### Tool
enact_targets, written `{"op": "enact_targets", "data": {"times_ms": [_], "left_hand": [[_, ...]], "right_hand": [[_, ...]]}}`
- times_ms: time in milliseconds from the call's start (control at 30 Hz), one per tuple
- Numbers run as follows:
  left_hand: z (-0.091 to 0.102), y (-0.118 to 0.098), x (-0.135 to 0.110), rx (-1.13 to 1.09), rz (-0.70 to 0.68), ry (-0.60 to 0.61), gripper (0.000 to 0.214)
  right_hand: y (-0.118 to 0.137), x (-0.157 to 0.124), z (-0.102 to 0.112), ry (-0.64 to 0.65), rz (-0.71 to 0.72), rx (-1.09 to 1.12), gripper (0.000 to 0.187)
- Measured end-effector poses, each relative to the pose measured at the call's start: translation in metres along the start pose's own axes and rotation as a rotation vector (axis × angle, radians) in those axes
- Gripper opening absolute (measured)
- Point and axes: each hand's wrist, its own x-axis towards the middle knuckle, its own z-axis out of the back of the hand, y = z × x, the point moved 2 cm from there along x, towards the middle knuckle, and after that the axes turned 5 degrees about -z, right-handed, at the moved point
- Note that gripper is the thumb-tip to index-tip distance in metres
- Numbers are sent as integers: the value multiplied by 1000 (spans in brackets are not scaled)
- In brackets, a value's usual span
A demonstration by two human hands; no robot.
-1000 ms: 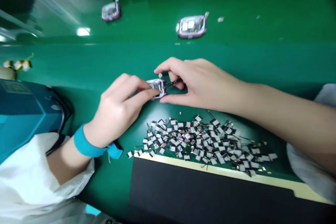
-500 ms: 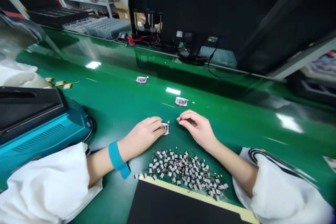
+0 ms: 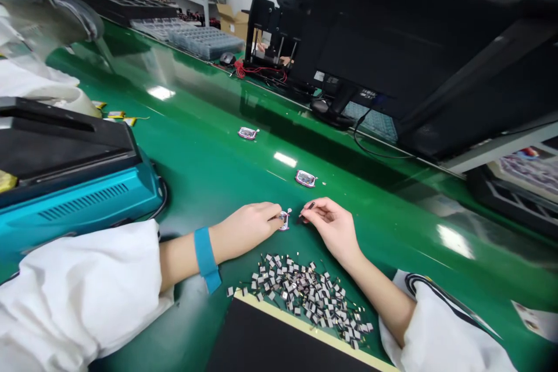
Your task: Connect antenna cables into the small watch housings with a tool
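Observation:
My left hand (image 3: 255,225), with a teal band at the wrist, grips a small white-and-pink device housing (image 3: 284,220) against the green table. Fingers cover the left part of that housing; a small round piece sticks out at its top. To the right, my right hand (image 3: 333,222) pinches a small dark strip-like part (image 3: 311,206) between thumb and fingers, a short way from the housing. In front of both hands lies a loose pile of small silver-and-black components with short leads (image 3: 305,288). Two similar housings, a nearer one (image 3: 306,178) and a farther one (image 3: 247,133), lie beyond.
At left stands a teal-and-black machine (image 3: 87,186), with yellow battery-like packs (image 3: 116,114) behind it. A black sheet with a yellow edge (image 3: 283,337) lies in front. Along the back are a monitor (image 3: 375,40), cables and clear plastic trays (image 3: 204,40).
The camera view has shifted and tilted. My right hand has turned slightly, so the dark part in its fingers shows more clearly. My left hand still holds the housing.

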Motion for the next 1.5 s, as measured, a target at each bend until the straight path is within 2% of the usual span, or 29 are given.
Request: {"op": "enact_targets", "data": {"times_ms": [167, 267, 433, 500, 600, 667, 733, 800, 867, 933, 1033, 1133, 1267, 1500], "left_hand": [[-1, 1, 0, -4, -13, -23, 21], [-1, 1, 0, -8, -8, -20, 21], [-2, 1, -1, -10, 2, -1, 20], [-1, 1, -1, -13, 2, 4, 20], [-2, 2, -1, -23, 2, 14, 19], [-2, 2, -1, -24, 1, 17, 20], [-3, 3, -2, -6, 0, 7, 21], [-3, 3, -2, 16, -2, -7, 21], [-3, 3, -3, 23, -7, -11, 20], [-3, 3, -4, 18, -6, -4, 19], [-3, 3, -4, 19, 9, -6, 19], [-3, 2, -4, 17, 14, -15, 20], [-3, 2, -3, 31, 4, -38, 23], [-2, 2, -3, 27, 16, -42, 26]], "right_hand": [[-7, 0, 10, -47, 201, -214, 13], [-13, 0, 17, -20, 330, -367, 8], [-21, -7, 35, 29, 410, -598, 16], [-22, -13, 44, 122, 464, -685, 23], [-25, -22, 55, 358, 575, -834, 38], [-26, -23, 61, 409, 610, -876, 37], [-23, -20, 62, 360, 584, -773, 27], [-16, -15, 57, 250, 524, -590, 14], [-7, -11, 46, 119, 464, -437, 6], [3, -7, 30, 37, 426, -336, 9], [14, -3, 6, 22, 377, -168, 9], [15, -1, -6, -9, 347, -66, 5], [9, -2, -8, -25, 340, -10, 9], [7, -5, -10, -21, 390, -40, 10]]}}
